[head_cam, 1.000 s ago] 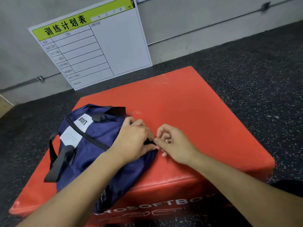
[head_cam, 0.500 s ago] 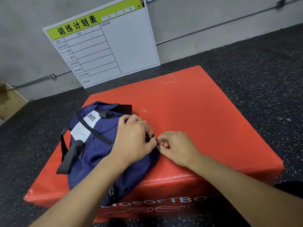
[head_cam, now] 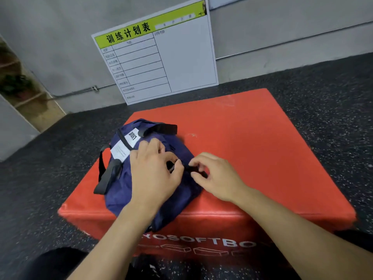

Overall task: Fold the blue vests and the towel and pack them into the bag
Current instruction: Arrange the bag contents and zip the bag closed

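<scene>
A navy blue bag (head_cam: 123, 184) with black straps and white labels lies on the left half of a red soft box (head_cam: 252, 142). My left hand (head_cam: 155, 174) lies on top of the bag, its fingers curled into the fabric beside the zipper. At the bag's right end my right hand (head_cam: 216, 176) pinches a small black zipper tab between thumb and fingers. The two hands almost touch. No vests or towel are in view; the bag's inside is hidden.
A white board (head_cam: 161, 57) with a green header leans on the grey wall behind the box. Dark speckled floor (head_cam: 323, 93) surrounds the box. A wooden shelf with plants (head_cam: 18, 85) stands at far left.
The camera has swung left, shifting the scene right. My right hand has drawn slightly away from the left one, with the black tab now showing between its fingers.
</scene>
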Demonstrator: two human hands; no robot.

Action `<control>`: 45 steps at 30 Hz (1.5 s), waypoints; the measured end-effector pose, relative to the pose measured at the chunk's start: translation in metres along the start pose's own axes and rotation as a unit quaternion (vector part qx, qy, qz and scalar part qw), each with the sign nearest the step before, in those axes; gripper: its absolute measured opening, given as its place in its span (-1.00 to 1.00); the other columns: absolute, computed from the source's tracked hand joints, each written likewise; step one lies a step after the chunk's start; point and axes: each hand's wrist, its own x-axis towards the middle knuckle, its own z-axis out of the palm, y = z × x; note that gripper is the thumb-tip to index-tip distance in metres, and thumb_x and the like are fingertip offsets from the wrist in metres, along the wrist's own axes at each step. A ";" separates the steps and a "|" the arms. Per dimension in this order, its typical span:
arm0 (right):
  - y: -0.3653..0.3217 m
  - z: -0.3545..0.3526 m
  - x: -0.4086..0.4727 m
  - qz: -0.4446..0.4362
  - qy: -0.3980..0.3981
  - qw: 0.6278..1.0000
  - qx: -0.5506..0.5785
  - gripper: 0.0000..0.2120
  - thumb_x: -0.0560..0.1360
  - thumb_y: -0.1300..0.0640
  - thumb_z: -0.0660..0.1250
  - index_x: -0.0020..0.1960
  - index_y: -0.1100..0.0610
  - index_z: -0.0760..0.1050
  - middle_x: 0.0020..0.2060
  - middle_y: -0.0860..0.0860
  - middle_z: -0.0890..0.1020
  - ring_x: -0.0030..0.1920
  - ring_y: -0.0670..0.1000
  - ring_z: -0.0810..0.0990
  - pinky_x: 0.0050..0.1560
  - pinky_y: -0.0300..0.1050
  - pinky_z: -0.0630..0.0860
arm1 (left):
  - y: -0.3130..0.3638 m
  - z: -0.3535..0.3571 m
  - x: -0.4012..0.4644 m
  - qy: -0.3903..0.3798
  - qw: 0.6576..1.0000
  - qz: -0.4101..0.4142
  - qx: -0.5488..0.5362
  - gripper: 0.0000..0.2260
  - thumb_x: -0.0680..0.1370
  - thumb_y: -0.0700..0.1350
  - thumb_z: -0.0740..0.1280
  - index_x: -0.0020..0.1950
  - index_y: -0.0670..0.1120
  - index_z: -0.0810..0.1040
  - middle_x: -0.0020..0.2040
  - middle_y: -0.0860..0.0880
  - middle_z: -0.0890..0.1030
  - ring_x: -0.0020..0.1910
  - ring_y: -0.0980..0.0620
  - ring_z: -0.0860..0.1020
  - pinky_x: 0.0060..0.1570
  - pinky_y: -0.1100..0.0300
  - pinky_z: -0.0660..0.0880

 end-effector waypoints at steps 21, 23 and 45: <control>0.004 0.001 0.007 -0.010 0.072 0.996 -0.047 -0.84 0.44 0.12 0.48 -0.03 -0.09 0.59 -0.21 -0.16 0.60 -0.23 -0.10 0.57 -0.14 0.00 0.57 | -0.023 0.014 -0.073 0.013 0.833 -0.334 -0.440 -0.80 0.54 -0.21 0.45 -0.29 -0.10 0.66 -0.39 -0.09 0.66 -0.35 0.02 0.66 -0.17 0.09 0.55; 0.000 -0.001 0.006 -0.009 0.075 0.995 -0.062 -0.83 0.45 0.12 0.47 -0.02 -0.10 0.57 -0.18 -0.16 0.60 -0.19 -0.07 0.59 -0.14 0.00 0.57 | -0.026 0.017 -0.082 0.033 0.828 -0.338 -0.446 -0.83 0.55 -0.18 0.46 -0.25 -0.03 0.70 -0.37 -0.05 0.67 -0.28 -0.06 0.69 -0.11 0.02 0.59; -0.055 0.000 0.025 -0.129 0.057 0.976 -0.164 -0.84 0.48 0.07 0.52 0.04 -0.09 0.69 -0.09 -0.18 0.62 -0.17 -0.12 0.58 -0.21 -0.22 0.44 | -0.038 0.005 -0.107 0.078 0.672 -0.411 -0.611 -0.90 0.56 -0.25 0.43 -0.14 -0.21 0.71 -0.36 -0.04 0.62 -0.37 0.11 0.56 -0.30 0.29 0.54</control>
